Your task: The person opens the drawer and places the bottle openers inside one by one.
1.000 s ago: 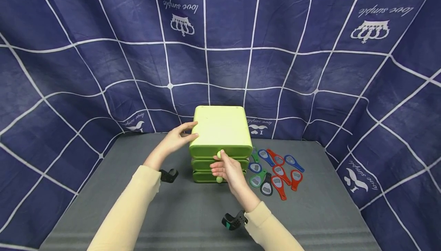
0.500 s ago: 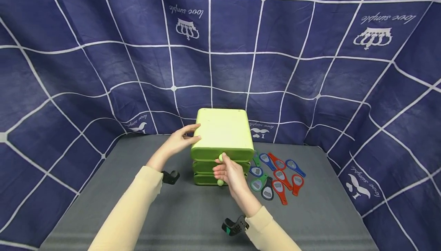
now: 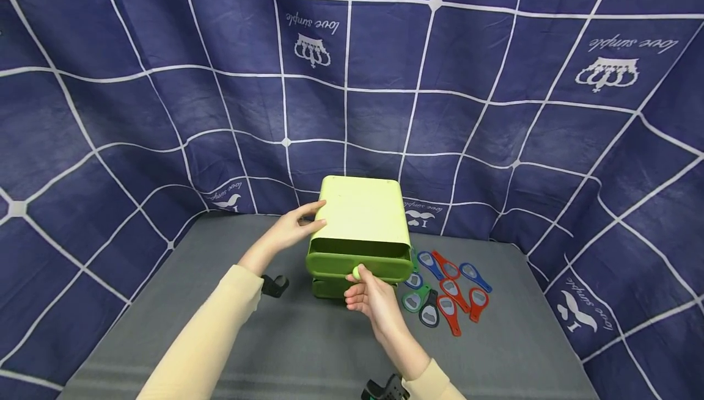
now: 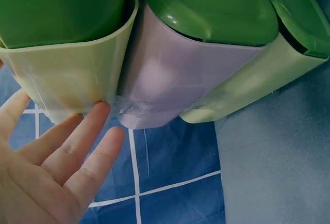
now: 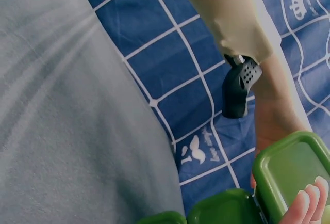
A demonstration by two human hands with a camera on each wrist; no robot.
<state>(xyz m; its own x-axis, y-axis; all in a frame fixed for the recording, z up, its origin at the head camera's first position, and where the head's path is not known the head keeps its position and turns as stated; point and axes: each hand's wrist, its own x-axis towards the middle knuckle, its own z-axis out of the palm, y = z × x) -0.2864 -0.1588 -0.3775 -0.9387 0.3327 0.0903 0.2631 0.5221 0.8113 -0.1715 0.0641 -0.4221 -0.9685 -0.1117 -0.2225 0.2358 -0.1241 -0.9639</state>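
Note:
A small tabletop drawer unit [image 3: 363, 207] with three stacked tiers has a pale yellow-green top and green drawer fronts. Its top drawer [image 3: 327, 264] stands partly pulled out, a dark gap showing behind the front; the lower ones sit pushed in. My right hand [image 3: 376, 302] pinches the round light-green knob [image 3: 356, 273] of that drawer between thumb and finger. My left hand [image 3: 291, 229] touches the unit's upper left side, fingertips at the edge. In the left wrist view, its extended fingers [image 4: 77, 146] lie against the top casing, beside a lilac middle casing [image 4: 180, 74].
Several bottle openers [image 3: 452, 290] in red, blue, green and black lie on the grey tabletop [image 3: 264, 345] right of the unit. Behind and at both sides hangs a dark blue cloth [image 3: 374, 119] with white lines. Each wrist wears a black band [image 3: 275, 285].
My right hand has drawn the top drawer outward, toward me, opening a gap under the casing top. The left hand has kept its place on the unit's side. The head view has shifted slightly.

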